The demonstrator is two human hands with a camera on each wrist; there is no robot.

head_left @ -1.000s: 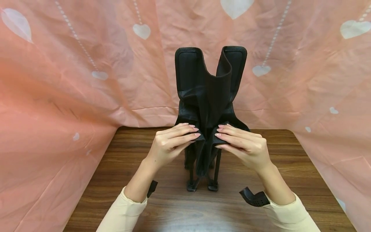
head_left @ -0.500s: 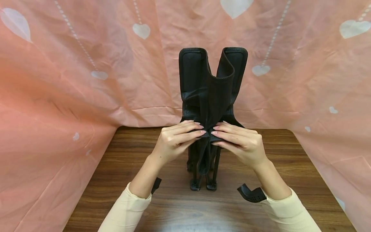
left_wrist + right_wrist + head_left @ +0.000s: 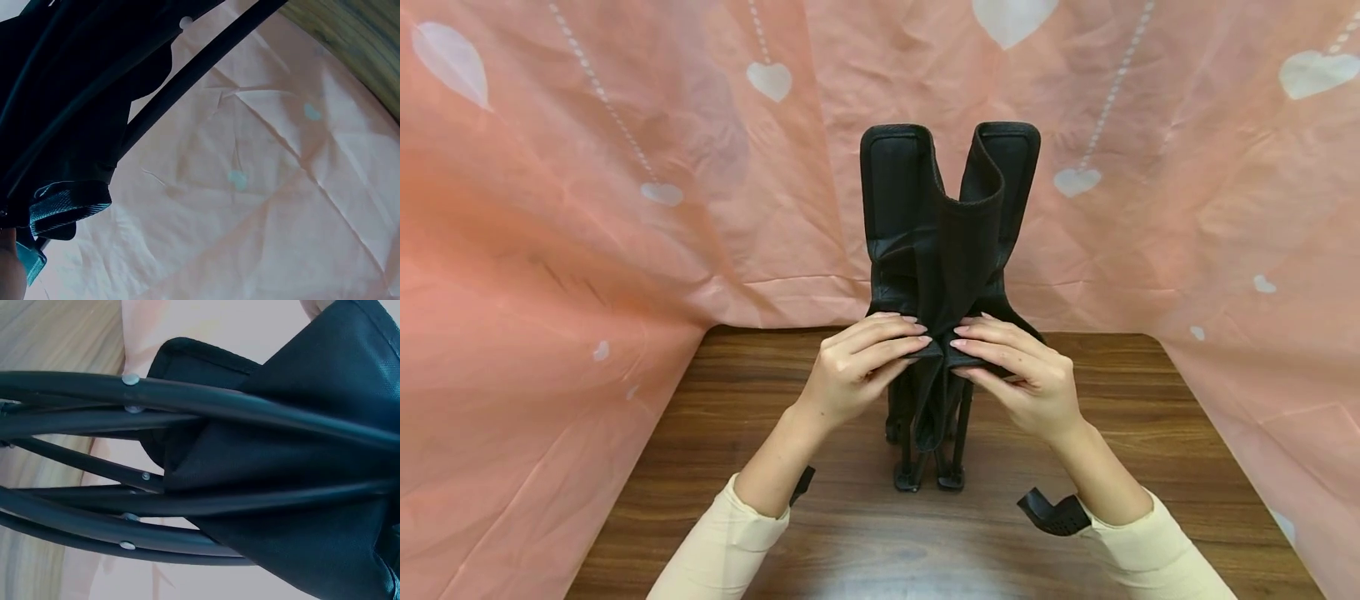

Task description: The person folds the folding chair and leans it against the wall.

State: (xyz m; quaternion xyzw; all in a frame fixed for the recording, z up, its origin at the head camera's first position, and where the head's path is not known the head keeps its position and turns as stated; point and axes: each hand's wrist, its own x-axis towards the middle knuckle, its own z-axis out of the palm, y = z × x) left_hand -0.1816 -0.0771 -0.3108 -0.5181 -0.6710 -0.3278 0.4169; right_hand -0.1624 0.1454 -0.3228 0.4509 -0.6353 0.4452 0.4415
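Note:
A black folding chair (image 3: 964,258) stands mostly folded on the table, its fabric backrest bent into a deep V. My left hand (image 3: 859,360) grips the left front edge of the seat, fingers over the top. Opposite it, my right hand (image 3: 1028,367) holds the right front edge the same way. Between the hands the seat fabric sags in a fold, and the fingertips of both nearly meet. Riveted black tubes (image 3: 187,394) lie close together beside the fabric (image 3: 281,453) in the right wrist view. Both thumbs are mostly hidden. Only a bit of hand (image 3: 11,272) shows in the left wrist view.
The brown wooden table (image 3: 737,400) lies beneath the chair. A pink cloth (image 3: 700,192) with white hearts hangs behind and along both sides. Black brackets (image 3: 1054,512) stick out from the wrists below the cream sleeves (image 3: 722,542).
Over the last second both hands have come closer together, drawing the seat edges and front legs inward. Since half a second ago the chair has hardly moved.

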